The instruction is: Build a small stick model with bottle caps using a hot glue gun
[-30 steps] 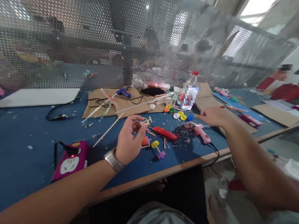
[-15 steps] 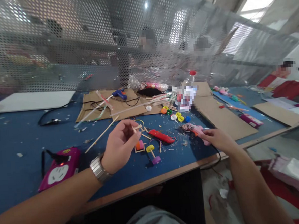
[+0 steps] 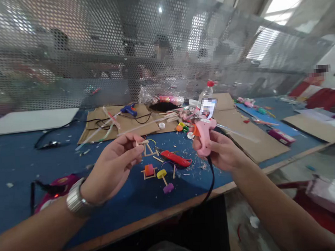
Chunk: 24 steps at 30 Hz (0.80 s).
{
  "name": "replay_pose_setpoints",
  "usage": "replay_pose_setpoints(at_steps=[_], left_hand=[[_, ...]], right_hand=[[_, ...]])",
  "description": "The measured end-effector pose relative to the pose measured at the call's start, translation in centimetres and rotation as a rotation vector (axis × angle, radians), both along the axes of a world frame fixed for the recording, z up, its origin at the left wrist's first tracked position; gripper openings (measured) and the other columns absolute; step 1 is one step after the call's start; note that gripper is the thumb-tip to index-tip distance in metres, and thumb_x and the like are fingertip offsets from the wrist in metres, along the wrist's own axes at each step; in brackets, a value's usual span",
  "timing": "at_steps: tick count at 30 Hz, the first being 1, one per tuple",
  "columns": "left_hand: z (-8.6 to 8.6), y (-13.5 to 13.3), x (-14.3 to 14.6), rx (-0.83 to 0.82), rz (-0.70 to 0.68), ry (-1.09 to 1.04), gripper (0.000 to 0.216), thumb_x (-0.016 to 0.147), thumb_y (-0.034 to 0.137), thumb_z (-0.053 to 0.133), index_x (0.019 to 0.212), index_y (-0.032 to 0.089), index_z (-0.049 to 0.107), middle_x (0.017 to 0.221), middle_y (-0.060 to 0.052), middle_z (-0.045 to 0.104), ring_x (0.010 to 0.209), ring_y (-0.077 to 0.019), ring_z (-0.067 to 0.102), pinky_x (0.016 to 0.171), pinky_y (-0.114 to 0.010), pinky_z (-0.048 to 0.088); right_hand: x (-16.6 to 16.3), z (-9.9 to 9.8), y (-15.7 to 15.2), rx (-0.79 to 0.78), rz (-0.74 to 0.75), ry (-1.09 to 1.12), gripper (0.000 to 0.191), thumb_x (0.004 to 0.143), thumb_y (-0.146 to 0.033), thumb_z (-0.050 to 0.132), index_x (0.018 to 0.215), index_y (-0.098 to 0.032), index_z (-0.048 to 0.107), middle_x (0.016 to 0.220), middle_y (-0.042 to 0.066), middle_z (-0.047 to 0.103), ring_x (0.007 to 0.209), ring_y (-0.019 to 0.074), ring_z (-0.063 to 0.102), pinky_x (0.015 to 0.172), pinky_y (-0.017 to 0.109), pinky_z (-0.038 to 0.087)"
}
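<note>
My left hand [image 3: 113, 168] pinches a small wooden stick frame [image 3: 149, 149] between thumb and fingers above the table. In my right hand [image 3: 221, 148] is a pink hot glue gun [image 3: 203, 136] with an orange trigger, raised off the table; its black cord hangs down. Between my hands lies a red utility knife [image 3: 176, 158]. Nearer to me are a small stick frame with an orange and pink bottle cap [image 3: 149, 170] and a stick with a yellow cap [image 3: 161, 174] at one end and a purple cap [image 3: 168, 188] at the other.
A magenta power box [image 3: 60, 181] stands at the left. Behind, a blue glue gun [image 3: 129, 110] lies on cardboard [image 3: 92, 130], near loose sticks and coloured caps. A bottle [image 3: 207, 91] stands by a perforated metal screen [image 3: 101, 57]. A person sits far right.
My right hand has lifted the pink glue gun off the table and brought it left and upright. My left hand has shifted left with the stick frame, which now shows more clearly.
</note>
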<state>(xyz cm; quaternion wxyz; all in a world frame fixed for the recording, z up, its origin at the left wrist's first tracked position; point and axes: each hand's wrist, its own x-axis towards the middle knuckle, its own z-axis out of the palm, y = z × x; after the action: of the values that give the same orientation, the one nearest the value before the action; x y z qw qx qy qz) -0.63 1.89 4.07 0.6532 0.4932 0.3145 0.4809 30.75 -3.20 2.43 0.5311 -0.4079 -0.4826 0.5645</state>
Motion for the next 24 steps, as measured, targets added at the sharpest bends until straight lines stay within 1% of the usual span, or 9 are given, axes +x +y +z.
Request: replay_pose_setpoints(at_steps=[2, 4, 7, 10, 13, 15, 19, 21, 24], left_hand=[[-0.2, 0.5, 0.0, -0.070, 0.018, -0.044, 0.035, 0.069, 0.023, 0.103, 0.092, 0.017, 0.077, 0.080, 0.002, 0.062, 0.065, -0.0068, 0.053, 0.057, -0.014, 0.048], [-0.9, 0.9, -0.1, -0.090, 0.050, -0.046, 0.038, 0.067, 0.025, 0.104, 0.091, 0.016, 0.076, 0.078, 0.003, 0.061, 0.062, -0.0056, 0.051, 0.055, -0.013, 0.045], [-2.2, 1.3, -0.3, -0.119, 0.075, -0.042, 0.041, 0.067, 0.029, 0.104, 0.092, 0.015, 0.074, 0.074, 0.004, 0.060, 0.060, -0.0057, 0.050, 0.052, -0.014, 0.041], [-3.1, 1.2, -0.6, -0.141, 0.079, -0.028, 0.037, 0.073, 0.033, 0.100, 0.093, 0.015, 0.074, 0.066, 0.005, 0.058, 0.056, -0.0058, 0.046, 0.051, -0.014, 0.038], [-3.8, 0.7, -0.8, -0.157, 0.076, -0.026, 0.034, 0.077, 0.035, 0.098, 0.091, 0.016, 0.073, 0.066, 0.005, 0.058, 0.058, -0.0061, 0.049, 0.056, -0.015, 0.044], [-4.3, 0.2, -0.8, -0.167, 0.060, -0.019, 0.034, 0.078, 0.036, 0.098, 0.091, 0.016, 0.073, 0.067, 0.005, 0.060, 0.060, -0.0063, 0.051, 0.057, -0.015, 0.044], [-5.5, -0.8, -0.7, -0.182, 0.021, -0.001, 0.036, 0.078, 0.035, 0.102, 0.092, 0.014, 0.076, 0.073, 0.001, 0.068, 0.062, -0.0069, 0.059, 0.059, -0.015, 0.047], [-5.8, -1.1, -0.6, -0.185, -0.013, 0.005, 0.036, 0.079, 0.035, 0.103, 0.091, 0.013, 0.077, 0.076, 0.000, 0.072, 0.065, -0.0079, 0.065, 0.062, -0.016, 0.052], [-5.9, -1.3, -0.5, -0.175, -0.071, 0.018, 0.037, 0.082, 0.038, 0.101, 0.091, 0.014, 0.075, 0.079, -0.001, 0.076, 0.070, -0.0092, 0.072, 0.067, -0.017, 0.057]], right_hand=[[-1.8, 0.6, 2.0, 0.049, 0.064, 0.048, 0.046, 0.078, -0.049, 0.102, 0.099, -0.022, 0.071, 0.086, 0.001, 0.070, 0.068, 0.0113, 0.057, 0.059, 0.024, 0.050], [-3.3, 0.7, 4.1, 0.074, 0.088, 0.100, 0.044, 0.077, -0.043, 0.103, 0.103, -0.024, 0.072, 0.087, 0.001, 0.073, 0.073, 0.0138, 0.062, 0.062, 0.025, 0.052], [-5.1, 0.1, 6.8, 0.067, 0.142, 0.119, 0.041, 0.078, -0.042, 0.099, 0.103, -0.025, 0.072, 0.085, 0.001, 0.074, 0.070, 0.0150, 0.060, 0.061, 0.028, 0.051], [-6.1, -1.2, 8.2, 0.066, 0.178, 0.127, 0.043, 0.078, -0.051, 0.099, 0.095, -0.024, 0.070, 0.081, 0.001, 0.074, 0.067, 0.0147, 0.058, 0.060, 0.029, 0.049], [-6.6, -2.8, 8.0, 0.044, 0.184, 0.132, 0.046, 0.078, -0.054, 0.099, 0.094, -0.023, 0.069, 0.080, 0.002, 0.076, 0.068, 0.0150, 0.060, 0.060, 0.028, 0.047], [-6.7, -3.7, 7.3, 0.022, 0.177, 0.145, 0.046, 0.079, -0.054, 0.099, 0.092, -0.023, 0.068, 0.076, 0.000, 0.074, 0.063, 0.0131, 0.057, 0.059, 0.027, 0.044], [-7.0, -4.8, 5.5, -0.030, 0.176, 0.159, 0.048, 0.079, -0.055, 0.098, 0.102, -0.021, 0.072, 0.068, -0.002, 0.068, 0.059, 0.0127, 0.053, 0.055, 0.026, 0.038], [-7.1, -5.1, 4.9, -0.053, 0.181, 0.175, 0.050, 0.079, -0.055, 0.099, 0.106, -0.021, 0.074, 0.067, -0.003, 0.065, 0.059, 0.0134, 0.052, 0.056, 0.027, 0.040], [-7.2, -5.4, 4.3, -0.052, 0.194, 0.181, 0.044, 0.079, -0.054, 0.098, 0.095, -0.020, 0.075, 0.066, -0.002, 0.062, 0.061, 0.0154, 0.056, 0.058, 0.030, 0.045]])
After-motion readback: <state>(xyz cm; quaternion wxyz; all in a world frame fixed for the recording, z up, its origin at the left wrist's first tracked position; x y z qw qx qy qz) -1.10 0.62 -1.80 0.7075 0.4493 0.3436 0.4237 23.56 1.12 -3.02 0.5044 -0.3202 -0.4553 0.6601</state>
